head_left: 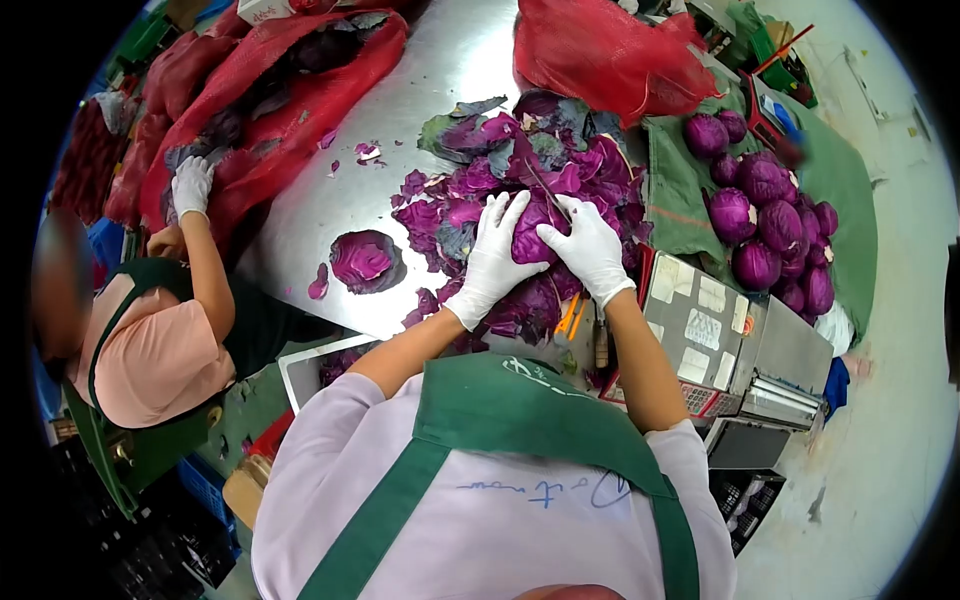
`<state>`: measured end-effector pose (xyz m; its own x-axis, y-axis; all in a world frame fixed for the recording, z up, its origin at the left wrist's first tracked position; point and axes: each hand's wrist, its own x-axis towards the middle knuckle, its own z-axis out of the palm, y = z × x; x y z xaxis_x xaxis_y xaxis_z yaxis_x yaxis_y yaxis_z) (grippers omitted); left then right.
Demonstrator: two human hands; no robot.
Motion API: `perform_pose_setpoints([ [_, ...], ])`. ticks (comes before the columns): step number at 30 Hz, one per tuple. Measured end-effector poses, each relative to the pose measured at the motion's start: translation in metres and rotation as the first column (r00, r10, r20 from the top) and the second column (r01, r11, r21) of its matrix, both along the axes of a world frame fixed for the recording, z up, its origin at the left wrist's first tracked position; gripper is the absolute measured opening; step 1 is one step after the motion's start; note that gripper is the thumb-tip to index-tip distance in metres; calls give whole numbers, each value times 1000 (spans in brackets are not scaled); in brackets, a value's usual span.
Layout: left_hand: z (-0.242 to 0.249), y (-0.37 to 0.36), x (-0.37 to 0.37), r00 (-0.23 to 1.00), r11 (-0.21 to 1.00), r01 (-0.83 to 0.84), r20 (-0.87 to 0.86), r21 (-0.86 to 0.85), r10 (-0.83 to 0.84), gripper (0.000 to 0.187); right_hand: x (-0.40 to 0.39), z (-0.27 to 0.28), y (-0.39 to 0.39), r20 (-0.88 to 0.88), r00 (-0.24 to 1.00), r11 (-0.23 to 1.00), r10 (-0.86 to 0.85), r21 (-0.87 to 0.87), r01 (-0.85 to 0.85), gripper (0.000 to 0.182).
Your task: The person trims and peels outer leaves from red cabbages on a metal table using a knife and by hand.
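Observation:
A round red cabbage (529,232) sits between my two gloved hands, on a heap of loose purple leaves (470,185). My left hand (492,262) wears a white glove and is closed around the cabbage's left side. My right hand (592,250), gloved too, has its thumb against the cabbage's right side. A thin knife blade (545,186) points up and away from its curled fingers; the handle is hidden in the hand. Close to my body, an orange-handled cutter (571,316) lies among the leaves. A cut cabbage piece (366,262) rests on the metal table to the left.
On the left, a co-worker's gloved hand (192,187) touches a red mesh sack (270,125). Another red sack (610,60) stands at the table's far side. Whole cabbages (779,225) are piled on green cloth at right, behind a metal box (700,320). The metal table (440,60) shows between the sacks.

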<state>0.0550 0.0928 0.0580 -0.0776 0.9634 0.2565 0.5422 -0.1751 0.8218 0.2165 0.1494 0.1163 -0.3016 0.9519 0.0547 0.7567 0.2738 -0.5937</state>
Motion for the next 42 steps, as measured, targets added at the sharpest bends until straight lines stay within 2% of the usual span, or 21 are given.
perform_pose_setpoints([
  [4,3,1,1,997,1000,30,-66,-2,-30,107,12,-3,9,32,997,991,67,-120,-63,60],
  [8,5,-3,2,994,998,52,-100,19,-50,108,24,-36,19,-324,946,961,9,-258,-97,51],
  [11,9,-5,1,968,991,115,-230,64,-97,109,26,-26,14,-429,901,921,-67,-374,-111,40],
  [12,9,-5,2,957,989,134,-269,67,-111,109,31,-30,15,-358,934,938,-11,-327,-114,40],
  [14,10,-4,3,930,983,170,-341,70,-137,109,34,-35,14,-34,999,979,36,-201,-42,39],
  [16,7,-4,8,925,985,162,-357,58,-131,108,21,-9,7,230,973,985,-25,-159,63,32],
  [18,11,-5,8,933,989,136,-342,48,-112,110,24,-18,10,299,949,991,-103,-49,123,29],
  [20,9,-6,2,945,991,135,-302,8,-127,111,29,-26,12,262,957,985,-128,-76,152,29],
  [23,4,-5,-6,943,992,124,-313,6,-116,111,31,-38,6,-95,987,988,-130,-99,120,41],
  [26,7,-11,-6,926,997,76,-372,6,-69,110,25,-24,4,-2,979,974,-206,-94,205,45],
  [27,6,-14,-5,915,998,57,-402,31,-40,109,30,-45,11,-102,978,983,-182,-44,178,44],
  [28,5,-16,-4,902,998,40,-432,56,-12,109,27,-40,9,-100,978,983,-182,-45,178,44],
  [30,5,-21,-3,940,1000,11,-341,5,-9,108,15,-18,7,81,988,989,-133,-55,137,34],
  [33,5,-29,-8,987,995,-87,-142,-39,81,103,15,-39,21,25,994,992,-110,67,108,37],
  [35,1,-35,-9,969,973,-231,-96,-11,229,98,18,-41,31,16,991,991,-131,1,131,51],
  [36,-2,-36,-11,968,970,-235,80,-57,239,97,15,-31,28,-27,992,991,-123,45,124,57],
  [37,-4,-37,-9,945,950,-290,124,-118,304,92,18,-41,35,-25,993,990,-112,79,113,51],
  [38,-3,-35,-11,925,921,-219,231,-321,300,94,12,-34,32,-60,990,990,-126,50,129,42],
  [39,1,-37,-3,768,881,-79,536,-466,351,101,5,-25,29,0,988,987,-157,-26,157,40],
  [40,7,-35,2,507,835,90,746,-543,431,108,-2,-19,27,53,983,980,-174,-89,179,38],
  [42,17,-30,5,359,727,226,749,-648,557,113,-7,-20,20,60,986,984,-157,-77,161,37],
])
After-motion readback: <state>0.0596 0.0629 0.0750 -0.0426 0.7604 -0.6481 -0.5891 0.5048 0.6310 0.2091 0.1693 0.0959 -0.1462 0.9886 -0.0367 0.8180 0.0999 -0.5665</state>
